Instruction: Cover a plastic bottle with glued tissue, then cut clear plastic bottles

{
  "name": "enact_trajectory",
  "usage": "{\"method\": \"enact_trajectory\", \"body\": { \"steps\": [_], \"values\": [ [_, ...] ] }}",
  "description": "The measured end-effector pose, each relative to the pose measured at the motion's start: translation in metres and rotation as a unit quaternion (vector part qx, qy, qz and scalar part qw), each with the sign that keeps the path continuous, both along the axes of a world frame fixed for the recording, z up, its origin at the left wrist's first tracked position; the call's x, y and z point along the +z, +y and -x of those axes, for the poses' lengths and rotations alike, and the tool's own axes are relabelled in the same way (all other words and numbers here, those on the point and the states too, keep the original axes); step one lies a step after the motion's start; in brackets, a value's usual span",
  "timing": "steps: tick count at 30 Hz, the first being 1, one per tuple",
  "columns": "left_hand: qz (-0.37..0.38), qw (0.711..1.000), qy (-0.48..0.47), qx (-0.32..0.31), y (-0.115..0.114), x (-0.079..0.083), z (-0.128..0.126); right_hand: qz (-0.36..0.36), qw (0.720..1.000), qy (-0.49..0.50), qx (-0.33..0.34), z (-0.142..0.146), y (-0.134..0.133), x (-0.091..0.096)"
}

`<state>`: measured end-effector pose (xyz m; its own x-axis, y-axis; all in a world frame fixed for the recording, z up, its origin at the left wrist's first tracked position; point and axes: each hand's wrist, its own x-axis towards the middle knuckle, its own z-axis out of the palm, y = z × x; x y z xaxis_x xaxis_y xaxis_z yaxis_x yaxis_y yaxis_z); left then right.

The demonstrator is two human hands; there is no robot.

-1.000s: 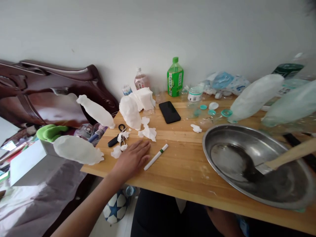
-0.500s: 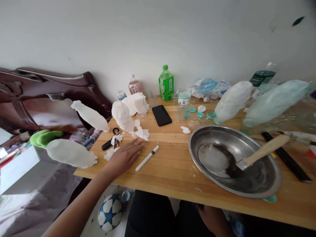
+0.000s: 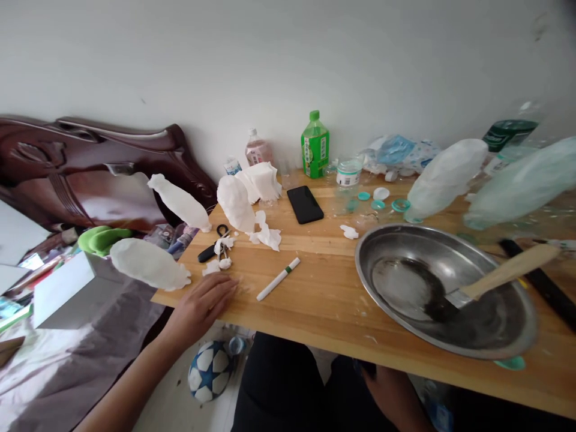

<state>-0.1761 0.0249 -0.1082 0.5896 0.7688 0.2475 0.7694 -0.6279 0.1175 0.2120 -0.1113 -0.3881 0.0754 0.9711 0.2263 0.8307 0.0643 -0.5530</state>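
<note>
My left hand (image 3: pixel 202 305) lies palm down at the table's front left edge, fingers stretched out, holding nothing. To its right is a white marker (image 3: pixel 278 279) with a green band. Keys (image 3: pixel 222 247) with a black fob lie just beyond it among torn white tissue scraps (image 3: pixel 269 235). White-coated bottle shapes (image 3: pixel 150 264) overhang the left edge, and another (image 3: pixel 235 204) lies further back. My right hand (image 3: pixel 390 387) is low, below the table edge by my lap, closed around a small dark thing; its fingers are mostly hidden.
A metal basin (image 3: pixel 373 282) with a wooden-handled brush (image 3: pixel 504 279) stands at the right. Behind are a black phone (image 3: pixel 305 204), a green drink bottle (image 3: pixel 315 147), teal lids (image 3: pixel 378 204) and pale covered bottles (image 3: pixel 445 177). A ball (image 3: pixel 209 372) is on the floor.
My left hand has drawn back toward the table's front edge, away from the tissue scraps. The view has turned slightly left. My right hand stays low by my lap.
</note>
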Motion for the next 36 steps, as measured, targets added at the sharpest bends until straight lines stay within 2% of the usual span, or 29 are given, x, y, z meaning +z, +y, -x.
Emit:
{"method": "enact_trajectory", "body": {
  "steps": [4,8,12,16,18,22,24,28,32,34,36],
  "values": [
    [-0.018,1.000,0.007,0.012,-0.019,-0.008,-0.030,0.013,0.999,-0.044,0.020,0.000,0.001,0.001],
    [-0.028,0.999,0.015,0.012,-0.044,-0.024,-0.068,0.016,0.997,-0.070,0.023,-0.001,0.000,0.000],
    [-0.032,0.999,-0.004,0.026,-0.061,-0.039,-0.084,0.018,0.996,-0.089,0.023,-0.002,-0.001,-0.002],
    [-0.076,0.992,-0.038,0.091,-0.054,-0.037,-0.094,0.017,0.994,-0.107,0.020,-0.003,-0.001,-0.006],
    [-0.075,0.989,-0.061,0.111,-0.047,-0.034,-0.103,0.016,0.993,-0.114,0.021,-0.002,-0.001,-0.008],
    [-0.013,0.993,-0.097,0.070,-0.042,-0.032,-0.124,0.013,0.992,-0.127,0.026,-0.003,-0.001,-0.009],
    [-0.010,0.994,-0.101,0.046,-0.045,-0.034,-0.131,0.012,0.991,-0.134,0.027,-0.005,-0.002,-0.010],
    [-0.053,0.991,-0.126,-0.010,-0.057,-0.036,-0.124,0.013,0.989,-0.145,0.029,-0.007,-0.004,-0.011],
    [-0.128,0.969,-0.209,0.036,-0.070,-0.040,-0.088,0.010,0.988,-0.150,0.032,-0.008,-0.003,-0.010],
    [-0.179,0.960,-0.211,0.047,-0.070,-0.041,-0.069,0.010,0.988,-0.151,0.031,-0.007,-0.002,-0.010],
    [-0.189,0.960,-0.180,0.100,-0.064,-0.039,-0.054,0.011,0.988,-0.151,0.031,-0.007,-0.001,-0.010]
  ]
}}
